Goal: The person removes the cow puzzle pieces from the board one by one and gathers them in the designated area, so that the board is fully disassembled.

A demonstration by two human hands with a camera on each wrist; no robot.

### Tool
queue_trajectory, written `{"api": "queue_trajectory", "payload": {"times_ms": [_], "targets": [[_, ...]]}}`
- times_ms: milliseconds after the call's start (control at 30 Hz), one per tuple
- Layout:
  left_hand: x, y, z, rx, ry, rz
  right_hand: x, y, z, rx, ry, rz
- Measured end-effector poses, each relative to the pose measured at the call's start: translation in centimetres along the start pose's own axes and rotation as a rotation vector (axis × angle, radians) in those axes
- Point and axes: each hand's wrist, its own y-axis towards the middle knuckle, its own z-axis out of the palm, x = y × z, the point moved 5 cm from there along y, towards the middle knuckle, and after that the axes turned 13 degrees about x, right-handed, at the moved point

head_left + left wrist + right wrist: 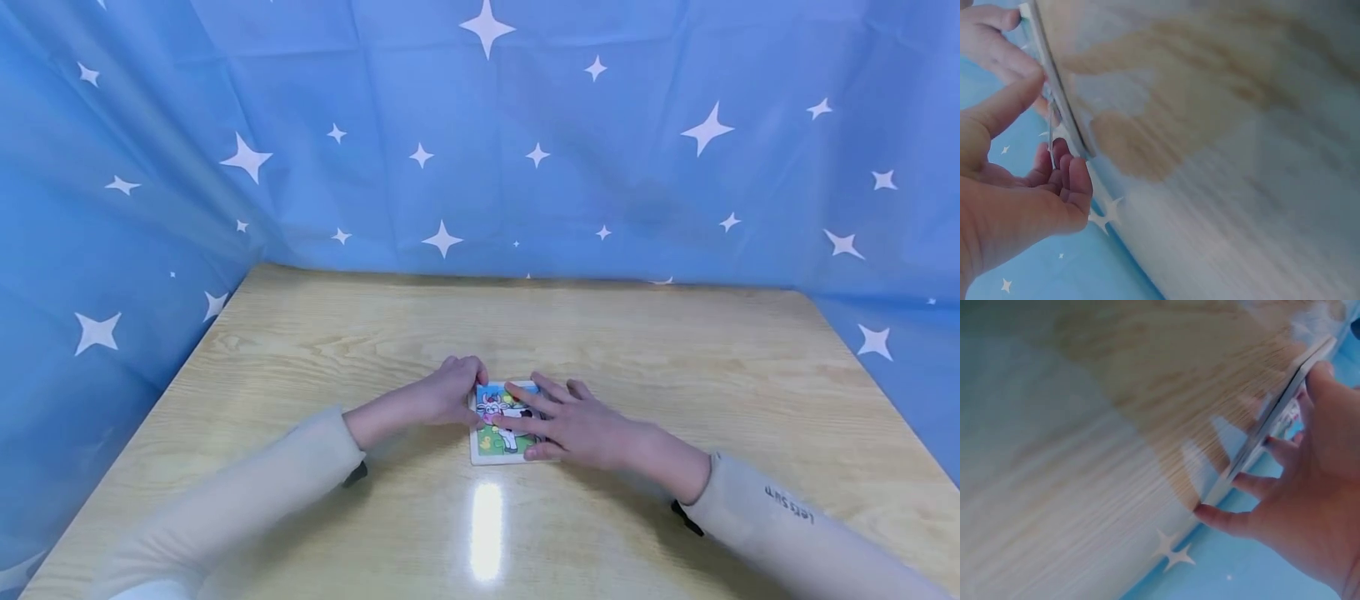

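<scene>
sleeved to the wrists, the left forearm and right forearm slant inward. the left hand curls its fingers, thumb opposite; the right hand faces palm down, fingers splayed. both sit well inside the left and right edges of the table.

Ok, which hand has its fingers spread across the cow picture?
The right hand: its fingers fan out over the cow picture, whereas the left hand grips at the picture's left edge.

A curtained, booth-like spot, the wider room hidden: blue star-printed cloth hangs beyond the far edge and both side edges of a wood-grain tabletop.
</scene>
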Motion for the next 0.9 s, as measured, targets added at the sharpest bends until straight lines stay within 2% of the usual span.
{"api": "queue_trajectory", "payload": {"times_ms": [200,333,633,900], "targets": [[-0.2,0.1,-0.3,-0.034,-0.012,0.093,0.2,-0.1,0.2,-0.002,0.039,-0.009],[-0.3,0.1,-0.4,-0.051,-0.022,0.115,0.2,-0.1,0.2,0.002,0.049,-0.006],[-0.1,0.1,-1.1,-0.117,-0.06,0.073,0.1,-0.2,0.5,0.009,0.073,-0.007],[0.1,-0.5,-1.9,-0.13,-0.067,0.061,0.1,-0.2,0.5,0.022,0.113,-0.009]]}}
